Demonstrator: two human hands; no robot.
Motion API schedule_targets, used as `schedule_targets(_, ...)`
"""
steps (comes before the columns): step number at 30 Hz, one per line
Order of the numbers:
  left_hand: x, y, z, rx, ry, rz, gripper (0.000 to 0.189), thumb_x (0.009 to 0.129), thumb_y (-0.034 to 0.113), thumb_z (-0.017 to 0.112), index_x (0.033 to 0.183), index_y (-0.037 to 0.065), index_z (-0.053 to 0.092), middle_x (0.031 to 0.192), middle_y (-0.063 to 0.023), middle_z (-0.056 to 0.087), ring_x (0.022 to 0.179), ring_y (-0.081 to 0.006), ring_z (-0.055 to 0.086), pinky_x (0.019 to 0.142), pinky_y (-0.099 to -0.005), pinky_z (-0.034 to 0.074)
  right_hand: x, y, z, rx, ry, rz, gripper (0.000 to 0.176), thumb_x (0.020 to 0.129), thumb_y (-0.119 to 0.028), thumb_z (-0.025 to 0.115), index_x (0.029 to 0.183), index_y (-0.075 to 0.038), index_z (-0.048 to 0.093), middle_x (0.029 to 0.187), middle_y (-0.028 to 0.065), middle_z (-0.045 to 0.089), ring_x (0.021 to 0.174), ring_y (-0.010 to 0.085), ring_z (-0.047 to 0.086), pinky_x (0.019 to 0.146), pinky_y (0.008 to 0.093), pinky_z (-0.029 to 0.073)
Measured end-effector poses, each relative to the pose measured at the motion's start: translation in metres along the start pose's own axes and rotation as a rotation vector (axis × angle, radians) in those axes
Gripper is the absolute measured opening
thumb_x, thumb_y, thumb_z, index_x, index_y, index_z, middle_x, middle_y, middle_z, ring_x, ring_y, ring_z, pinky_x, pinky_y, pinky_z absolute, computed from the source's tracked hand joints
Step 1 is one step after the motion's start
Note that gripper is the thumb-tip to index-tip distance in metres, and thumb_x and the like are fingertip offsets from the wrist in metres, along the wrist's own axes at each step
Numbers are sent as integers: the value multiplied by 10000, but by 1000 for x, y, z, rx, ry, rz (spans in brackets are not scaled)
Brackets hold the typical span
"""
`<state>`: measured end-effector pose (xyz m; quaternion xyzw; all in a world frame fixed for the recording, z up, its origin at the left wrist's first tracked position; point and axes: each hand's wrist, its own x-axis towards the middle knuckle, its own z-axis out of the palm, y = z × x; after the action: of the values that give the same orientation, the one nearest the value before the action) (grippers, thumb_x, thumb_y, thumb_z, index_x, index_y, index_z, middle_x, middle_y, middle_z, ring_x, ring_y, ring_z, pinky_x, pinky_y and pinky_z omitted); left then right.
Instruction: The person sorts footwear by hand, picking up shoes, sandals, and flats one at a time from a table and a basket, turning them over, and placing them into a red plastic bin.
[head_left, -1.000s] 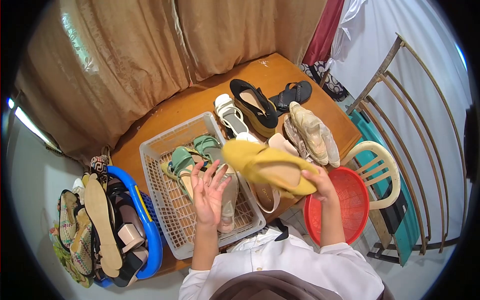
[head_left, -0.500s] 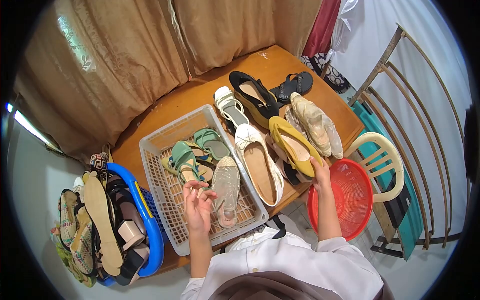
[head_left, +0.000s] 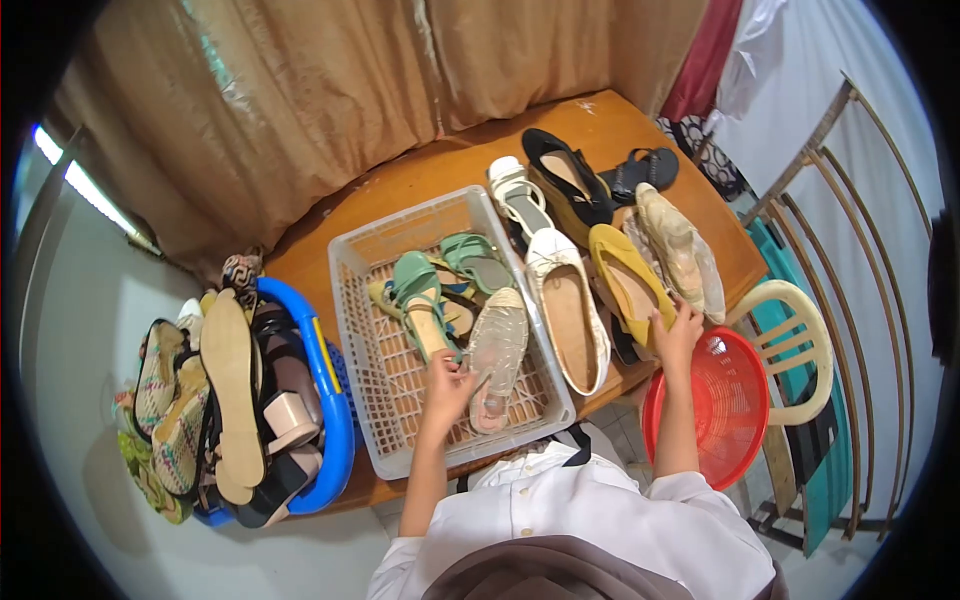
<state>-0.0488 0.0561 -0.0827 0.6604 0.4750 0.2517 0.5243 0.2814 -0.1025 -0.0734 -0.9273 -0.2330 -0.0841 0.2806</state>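
Note:
My left hand [head_left: 449, 392] reaches into the grey plastic basket [head_left: 572, 405], its fingers closed at the heel of a green sandal [head_left: 417, 283]. Beside that hand lies a clear, beige-toed flat shoe [head_left: 497, 350]. A second green sandal [head_left: 480, 262] rests farther back in the basket. With my right hand [head_left: 681, 330] I grip the heel end of a mustard-yellow flat shoe [head_left: 628, 283] on the table. A white ballet flat [head_left: 566, 310] with a bow sits between the basket and the yellow shoe.
On the left, a blue basket [head_left: 340, 440] is heaped with shoes. Black wedges [head_left: 565, 180], a white sandal [head_left: 522, 200], black flip-flops [head_left: 643, 172] and lace shoes [head_left: 680, 245] stand on the wooden table [head_left: 400, 190]. A red basket [head_left: 715, 405] and cream chair [head_left: 800, 340] are at right.
My left hand has gone from hovering half-open over the basket to gripping the green sandal's heel. My right hand stays on the yellow shoe. The whole view has shifted.

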Motion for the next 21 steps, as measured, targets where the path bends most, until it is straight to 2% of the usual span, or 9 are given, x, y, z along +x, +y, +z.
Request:
schedule_targets(1,-1,-2,2,271,-24,100,575,678,213,690,1116,0,384,1038,-210,487,874,-330,552,775,-380,445,1,-11,-8,49,-3,-14,467,739,-218,644,1149,-86,464,1113,197,400,1074,357,375,926,428,309)
schedule_targets(4,4,-9,11,432,-168,100,589,666,242,688,1102,-13,385,1046,-282,502,940,-386,544,774,-430,441,2,-36,-24,134,-9,-110,454,742,-198,634,1147,-85,463,1112,195,395,1070,354,377,928,420,308)
schedule_targets(5,4,-10,11,462,-217,111,535,694,247,651,1078,-25,397,944,-289,551,904,-389,560,748,-441,449,2,-44,-28,218,-12,-119,432,743,-168,621,1137,-79,469,1105,189,403,1064,343,392,928,411,311)
schedule_targets(8,-1,19,7,622,-210,-24,468,728,231,608,1060,-30,407,863,-265,580,834,-397,576,719,-439,456,-2,-69,-43,280,12,-218,415,740,-146,614,1123,-67,475,1097,179,413,1055,332,412,924,401,317)
schedule_targets(9,-2,15,7,606,-177,25,393,746,209,585,1033,-23,447,824,-245,594,811,-401,575,694,-447,457,-3,-74,-44,281,22,-240,393,743,-120,600,1111,-57,479,1089,166,423,1054,319,427,924,390,324)
schedule_targets(13,-9,4,-10,448,-29,73,314,765,186,562,1021,11,516,833,-232,598,789,-400,576,683,-444,459,-6,-90,-46,435,-45,-294,365,757,-88,579,1107,-52,479,1095,158,428,1060,302,437,917,375,341)
schedule_targets(16,-26,8,-38,483,99,22,286,772,141,542,1025,10,518,840,-245,594,783,-402,578,680,-435,461,-10,-96,-49,445,-56,-310,354,763,-91,577,1102,-52,481,1090,153,440,1047,297,451,895,369,360)
schedule_targets(18,-41,-7,-60,386,260,22,260,764,79,541,1015,17,523,838,-237,599,798,-393,581,679,-435,459,-10,-95,-49,445,-88,-278,347,767,-91,574,1098,-51,481,1078,148,451,1040,291,459,881,365,374)
schedule_targets(21,-58,-2,-87,244,307,-162,309,769,55,551,1067,11,483,836,-226,604,811,-389,583,685,-436,453,-13,-92,-46,457,-126,-247,337,768,-89,572,1091,-51,483,1061,141,465,1026,282,469,858,366,395)
